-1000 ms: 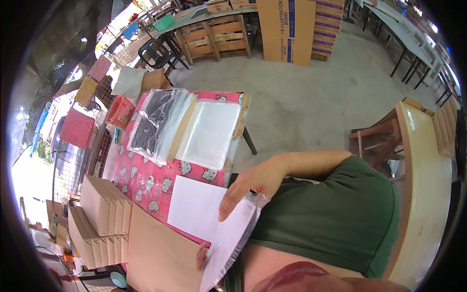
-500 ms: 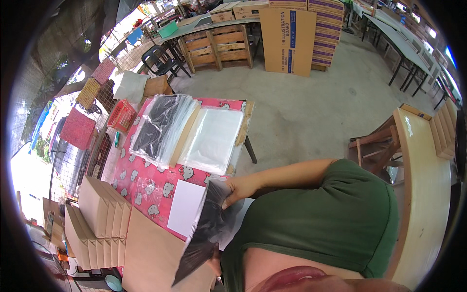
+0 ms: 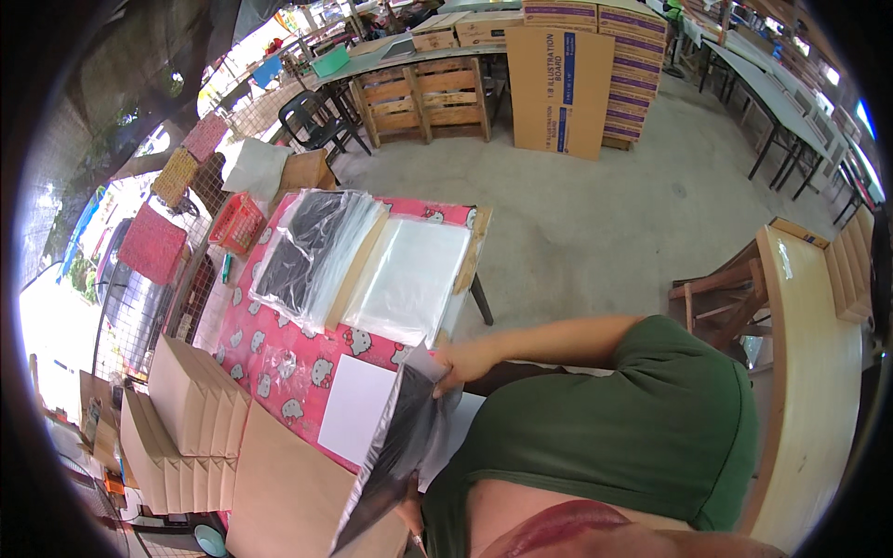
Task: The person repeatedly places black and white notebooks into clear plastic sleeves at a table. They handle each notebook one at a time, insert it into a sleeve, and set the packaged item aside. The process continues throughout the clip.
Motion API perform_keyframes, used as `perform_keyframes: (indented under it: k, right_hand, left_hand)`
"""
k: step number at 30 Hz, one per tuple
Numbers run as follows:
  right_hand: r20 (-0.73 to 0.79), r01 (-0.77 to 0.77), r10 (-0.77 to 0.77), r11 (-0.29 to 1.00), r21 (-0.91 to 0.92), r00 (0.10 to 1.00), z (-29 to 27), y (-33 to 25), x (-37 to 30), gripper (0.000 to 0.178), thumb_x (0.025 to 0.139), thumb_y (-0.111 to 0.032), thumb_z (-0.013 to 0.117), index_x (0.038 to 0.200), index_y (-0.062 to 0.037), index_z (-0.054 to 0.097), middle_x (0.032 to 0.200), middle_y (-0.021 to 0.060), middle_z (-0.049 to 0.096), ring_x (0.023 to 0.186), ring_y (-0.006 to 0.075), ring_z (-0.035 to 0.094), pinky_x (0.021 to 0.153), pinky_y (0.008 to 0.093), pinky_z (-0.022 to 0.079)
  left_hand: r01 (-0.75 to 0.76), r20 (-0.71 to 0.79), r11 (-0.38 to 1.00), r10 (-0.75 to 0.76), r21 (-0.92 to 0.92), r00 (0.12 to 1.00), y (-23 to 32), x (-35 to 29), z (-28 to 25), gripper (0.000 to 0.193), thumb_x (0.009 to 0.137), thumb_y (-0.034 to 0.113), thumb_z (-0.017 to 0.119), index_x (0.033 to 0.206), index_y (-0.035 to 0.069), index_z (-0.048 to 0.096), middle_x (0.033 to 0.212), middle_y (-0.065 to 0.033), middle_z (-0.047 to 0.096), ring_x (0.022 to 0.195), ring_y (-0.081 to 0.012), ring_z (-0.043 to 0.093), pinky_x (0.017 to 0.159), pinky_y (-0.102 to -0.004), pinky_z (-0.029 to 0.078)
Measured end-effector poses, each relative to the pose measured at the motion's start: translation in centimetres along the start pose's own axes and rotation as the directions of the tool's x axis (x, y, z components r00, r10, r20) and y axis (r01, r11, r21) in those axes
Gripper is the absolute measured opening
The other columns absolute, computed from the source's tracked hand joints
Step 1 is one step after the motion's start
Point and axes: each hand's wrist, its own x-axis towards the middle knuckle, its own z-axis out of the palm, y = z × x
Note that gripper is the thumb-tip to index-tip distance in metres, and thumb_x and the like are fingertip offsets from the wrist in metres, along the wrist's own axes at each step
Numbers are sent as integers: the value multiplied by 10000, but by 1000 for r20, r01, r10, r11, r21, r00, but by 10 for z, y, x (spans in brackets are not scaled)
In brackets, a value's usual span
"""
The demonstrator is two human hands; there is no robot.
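Note:
A black sheet in a clear plastic sleeve stands tilted on edge close to my chest. My right hand pinches its far upper edge, thumb in front. Lower down, my left hand grips the near part and is partly hidden behind the sheet and my body. A white sheet lies flat just left of the sleeve on the pink patterned tablecloth. More white shows behind the sleeve beside my shirt. Farther off lie a pile of clear plastic sleeves and a plastic-covered black stack.
Brown folded cartons and a large brown board occupy the near left. A red basket sits by the wire fence. To the right stands a pale wooden table; stacked boxes rise at the back.
The view has shifted slightly, so the surroundings sit lower in the picture. Both hands still hold the sleeved black sheet, which has turned a little more edge-on.

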Motion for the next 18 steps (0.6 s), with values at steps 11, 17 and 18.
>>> perform_keyframes:
  k: [11, 17, 18]
  right_hand:
    - [-25, 323, -323, 933, 157, 946, 1, -97, 13, 306, 839, -167, 648, 1087, 0, 590, 999, 141, 643, 896, 206, 596, 812, 340, 458]
    - [162, 24, 25, 954, -298, 987, -43, -59, 3, 287, 866, -231, 611, 1060, -20, 607, 1002, 111, 648, 876, 226, 602, 802, 334, 458]
    - [196, -12, 93, 927, -375, 976, -58, -59, -1, 299, 863, -249, 611, 1064, -26, 611, 1010, 106, 648, 903, 222, 603, 825, 333, 454]
  left_hand:
    - [106, -8, 993, -106, 47, 994, -1, -6, -3, 344, 766, 139, 719, 960, -114, 592, 996, -171, 626, 847, -234, 564, 800, -334, 436]
    - [122, 16, 991, -123, 48, 992, 3, -6, 1, 342, 768, 137, 716, 967, -111, 592, 1004, -168, 624, 858, -235, 564, 807, -336, 435]
    - [123, 22, 991, -125, 50, 992, 3, -5, 2, 341, 768, 137, 716, 968, -111, 592, 1005, -167, 624, 860, -235, 564, 808, -336, 434]
